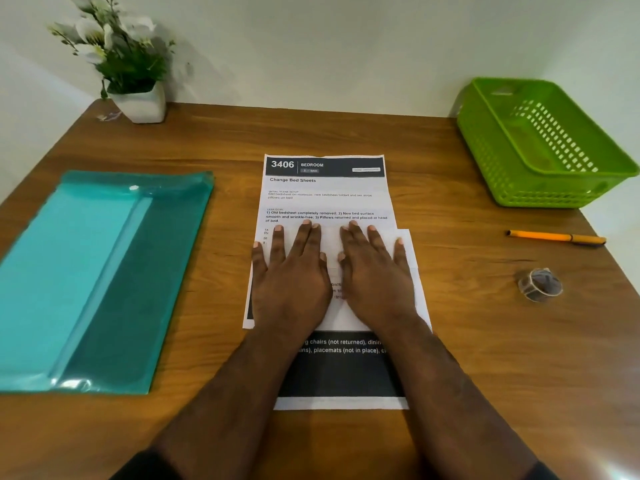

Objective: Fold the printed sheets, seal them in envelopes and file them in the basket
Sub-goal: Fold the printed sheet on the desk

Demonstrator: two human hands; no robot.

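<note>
Folding step in hand, I judge. Printed sheet point(325, 202) lies mid-table, its lower part turned up over the middle. My left hand point(289, 271) and right hand point(375, 271) lie flat and open on the folded flap, side by side, pressing, gripping nothing. A second sheet point(341, 372) shows nearer me than the printed sheet. Teal envelopes point(100, 278) left of it; green basket point(543, 143) far right of it, pen point(556, 237) and tape roll point(540, 284) right. Next likely calls for creasing firmly, then folding the top down.
</note>
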